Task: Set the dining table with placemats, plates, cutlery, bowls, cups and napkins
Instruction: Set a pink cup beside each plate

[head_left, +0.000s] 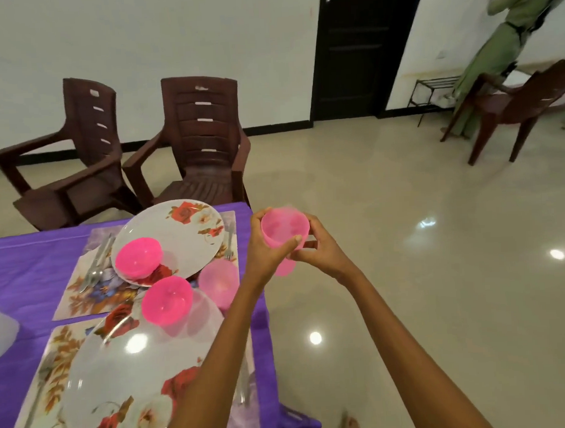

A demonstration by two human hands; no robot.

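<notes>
A pink plastic cup (285, 238) is held up in the air by both hands, out past the right edge of the table, over the shiny floor (406, 273). The left hand (266, 247) is wrapped around the cup's near side, with the thumb pressed on its front. The right hand (318, 244) holds the other side with curled fingers.

The table is covered with a purple tablecloth (25, 276). Two flowery placemats (81, 297) are laid on it. A flowered plate (185, 237) is set on the far mat, and a pink bowl (138, 257) is sitting on that plate. A fork and spoon (95, 267) are placed left of it. A second pink bowl (166, 299) is resting on the near plate (126, 382). Another pink cup (219, 283) is standing beside the bowls, near the table's edge.

Two brown plastic chairs (203, 146) are seen behind the table.
</notes>
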